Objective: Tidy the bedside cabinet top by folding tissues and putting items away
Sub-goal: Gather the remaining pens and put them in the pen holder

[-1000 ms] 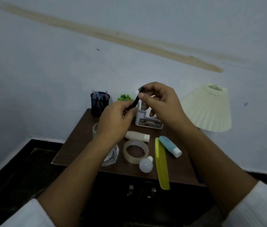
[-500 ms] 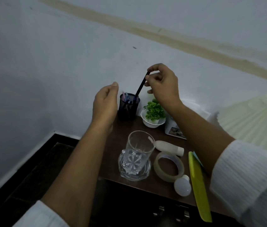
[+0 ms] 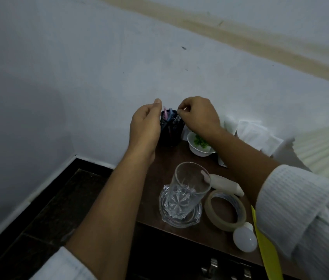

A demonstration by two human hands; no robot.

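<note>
A black mesh pen holder (image 3: pixel 170 130) with pink and blue pens stands at the back left corner of the brown cabinet top (image 3: pixel 160 178). My right hand (image 3: pixel 199 116) is over its rim, fingertips pinched on a black pen that is sunk into the holder and mostly hidden. Cupped beside the holder's left side is my left hand (image 3: pixel 145 128), fingers apart and holding nothing. White crumpled tissues (image 3: pixel 250 134) lie by the wall behind my right forearm.
A small white bowl with a green plant (image 3: pixel 200 148) sits right of the holder. Nearer me are a glass (image 3: pixel 188 184) in a crystal ashtray (image 3: pixel 179 215), a cream tube (image 3: pixel 226 184), a tape roll (image 3: pixel 225 211), a light bulb (image 3: pixel 244 239), a yellow comb (image 3: pixel 266 251) and a pleated lampshade (image 3: pixel 325 150).
My right hand carried the black pen left and lowered it into the pen holder. My left hand let go of the pen and moved beside the holder. The view swung left.
</note>
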